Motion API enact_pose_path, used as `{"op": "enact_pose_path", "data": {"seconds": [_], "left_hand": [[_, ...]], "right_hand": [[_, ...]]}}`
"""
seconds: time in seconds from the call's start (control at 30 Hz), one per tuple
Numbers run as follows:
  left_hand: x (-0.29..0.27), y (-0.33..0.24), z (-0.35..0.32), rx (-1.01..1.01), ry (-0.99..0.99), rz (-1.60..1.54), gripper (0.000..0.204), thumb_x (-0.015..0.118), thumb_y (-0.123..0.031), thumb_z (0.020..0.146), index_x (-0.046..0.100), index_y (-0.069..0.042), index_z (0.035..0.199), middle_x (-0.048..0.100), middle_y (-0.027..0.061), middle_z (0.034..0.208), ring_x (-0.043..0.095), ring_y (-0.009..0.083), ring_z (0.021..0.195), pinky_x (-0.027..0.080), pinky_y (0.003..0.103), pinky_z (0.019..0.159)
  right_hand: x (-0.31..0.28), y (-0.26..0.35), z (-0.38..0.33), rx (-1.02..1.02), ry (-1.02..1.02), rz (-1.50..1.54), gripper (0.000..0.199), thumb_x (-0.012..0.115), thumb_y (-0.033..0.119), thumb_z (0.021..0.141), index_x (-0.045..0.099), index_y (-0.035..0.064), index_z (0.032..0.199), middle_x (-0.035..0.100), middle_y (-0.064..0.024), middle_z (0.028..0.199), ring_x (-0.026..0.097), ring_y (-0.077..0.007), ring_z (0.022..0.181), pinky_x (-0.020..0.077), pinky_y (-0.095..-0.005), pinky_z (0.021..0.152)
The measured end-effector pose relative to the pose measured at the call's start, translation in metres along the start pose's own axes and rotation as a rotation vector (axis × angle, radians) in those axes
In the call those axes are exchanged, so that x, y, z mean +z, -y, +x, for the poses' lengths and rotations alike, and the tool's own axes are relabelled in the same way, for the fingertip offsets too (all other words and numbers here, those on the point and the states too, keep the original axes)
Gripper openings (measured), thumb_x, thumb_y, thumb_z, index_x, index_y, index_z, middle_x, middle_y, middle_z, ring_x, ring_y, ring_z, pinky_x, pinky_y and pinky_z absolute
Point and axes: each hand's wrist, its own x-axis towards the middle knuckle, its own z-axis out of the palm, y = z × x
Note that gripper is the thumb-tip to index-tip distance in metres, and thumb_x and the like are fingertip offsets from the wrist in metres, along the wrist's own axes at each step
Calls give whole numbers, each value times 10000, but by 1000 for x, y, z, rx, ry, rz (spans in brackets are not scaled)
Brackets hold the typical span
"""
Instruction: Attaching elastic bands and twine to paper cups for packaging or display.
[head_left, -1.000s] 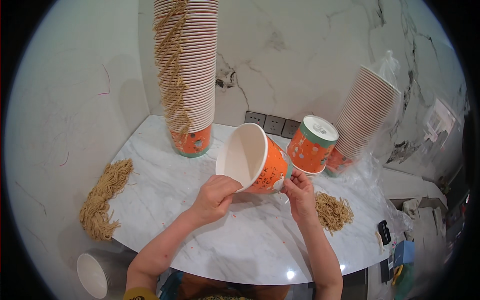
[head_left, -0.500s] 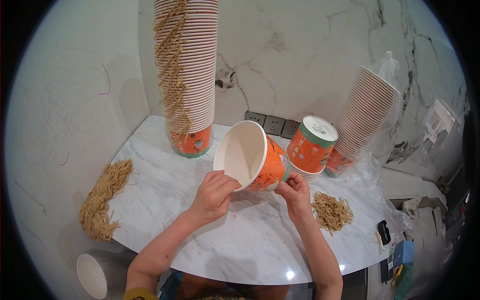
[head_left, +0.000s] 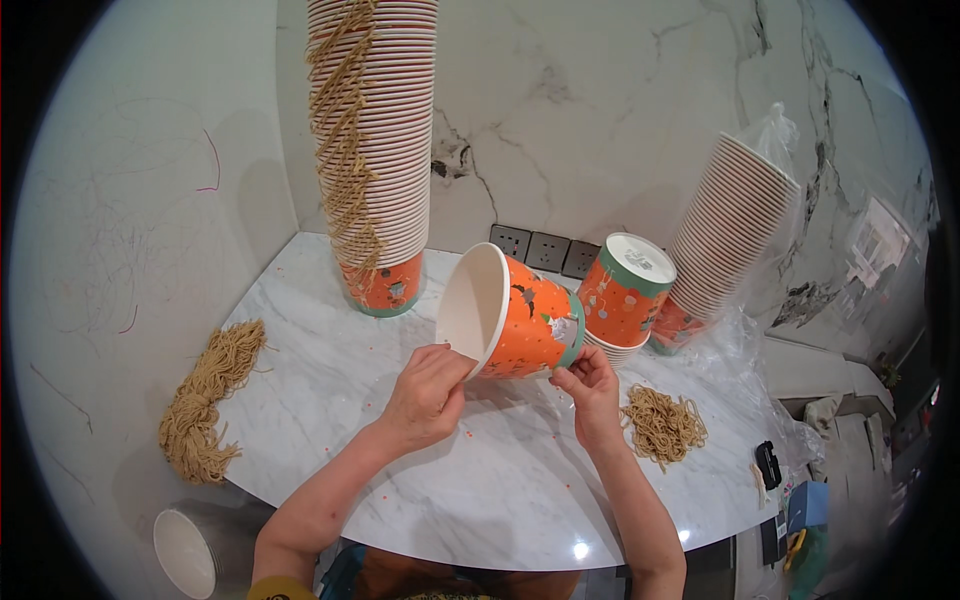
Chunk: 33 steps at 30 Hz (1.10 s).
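Note:
An orange paper cup point(head_left: 512, 315) with a white inside lies tilted on its side above the marble table point(head_left: 480, 470), its mouth facing left. My left hand point(head_left: 425, 395) grips the lower rim of that cup. My right hand point(head_left: 590, 390) holds the cup's base, fingers at a torn whitish patch near the green bottom band. Both hands hold the cup just above the tabletop.
A tall stack of cups point(head_left: 378, 150) draped with noodle strands stands at the back left. Upturned orange cups point(head_left: 625, 290) and a leaning stack in plastic point(head_left: 730, 230) stand at right. Noodle piles lie at left point(head_left: 210, 400) and right point(head_left: 662, 425). A white cup point(head_left: 185, 550) sits below the table's left edge.
The cup has been turned slightly in my hands and my right hand has shifted along its base; the rest has not moved.

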Motion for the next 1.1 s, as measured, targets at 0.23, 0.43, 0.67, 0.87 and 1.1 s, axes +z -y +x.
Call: {"op": "enact_pose_path", "data": {"seconds": [0.23,0.43,0.67,0.87,1.1], "left_hand": [[-3,-4,-2,-95,-1,-93,375,660,56,761,616,-5,1129,660,143,1033,626,346,1033,495,422,945],[-6,-4,-3,-206,10,-168,321,688,18,819,619,-17,1130,667,114,1062,627,283,1017,500,366,893],[-9,-9,0,-250,-3,-218,245,674,3,864,629,-11,1104,673,100,1033,643,246,966,501,333,869],[-7,-6,-1,-260,-18,-223,221,656,12,889,630,-10,1107,674,102,1020,646,231,944,501,323,851],[-6,-3,-4,-267,-18,-216,213,642,23,900,626,-6,1111,674,103,1021,645,232,939,501,321,846]], "right_hand": [[0,-2,-2,-53,14,-61,300,735,-42,884,560,52,1109,609,-10,1061,596,-82,961,521,-244,852],[6,-2,-5,-55,44,-99,269,729,-27,898,549,56,1079,608,1,1033,594,-76,926,512,-239,846],[2,-9,-4,-109,82,-202,249,735,-17,892,545,48,1040,621,-2,1023,603,-89,926,510,-263,851],[-1,-13,-4,-144,113,-281,276,742,-29,882,549,58,1059,639,-13,1065,618,-111,1001,505,-291,927],[2,-12,-4,-138,119,-295,274,743,-23,884,556,57,1069,641,-16,1072,620,-116,1008,503,-296,936]]}}
